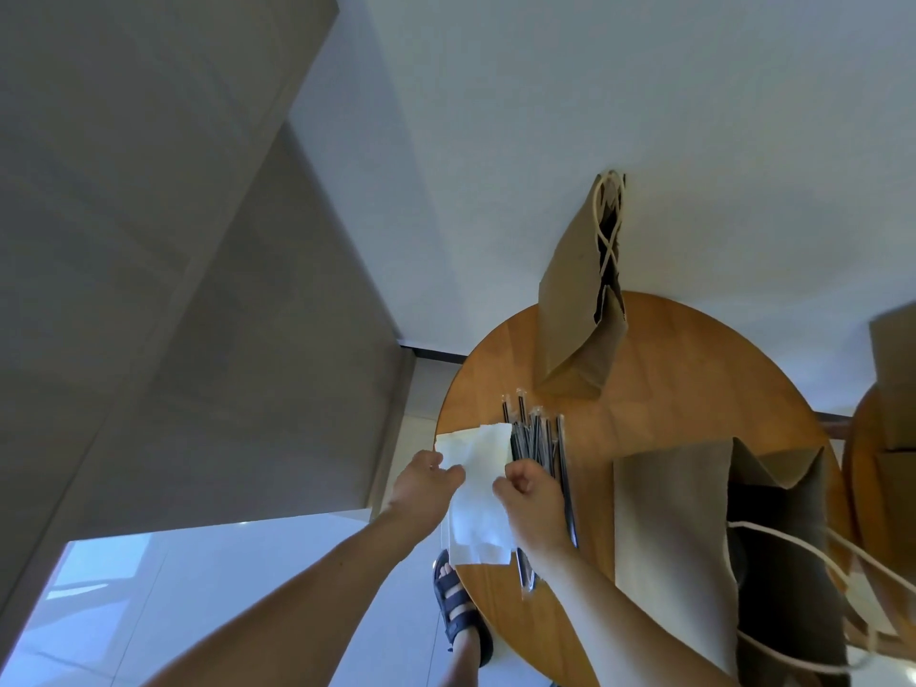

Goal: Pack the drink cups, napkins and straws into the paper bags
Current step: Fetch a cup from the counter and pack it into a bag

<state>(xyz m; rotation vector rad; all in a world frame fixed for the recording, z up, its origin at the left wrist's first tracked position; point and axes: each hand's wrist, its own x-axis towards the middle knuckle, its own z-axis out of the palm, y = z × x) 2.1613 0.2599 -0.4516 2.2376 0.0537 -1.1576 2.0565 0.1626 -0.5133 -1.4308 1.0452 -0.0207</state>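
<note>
No writing, label, brand, number or sign can be read. The brown faces of the paper bags (570,309), the white napkins (478,518) and the clear wrappers of the straws (535,436) show no legible print.
</note>
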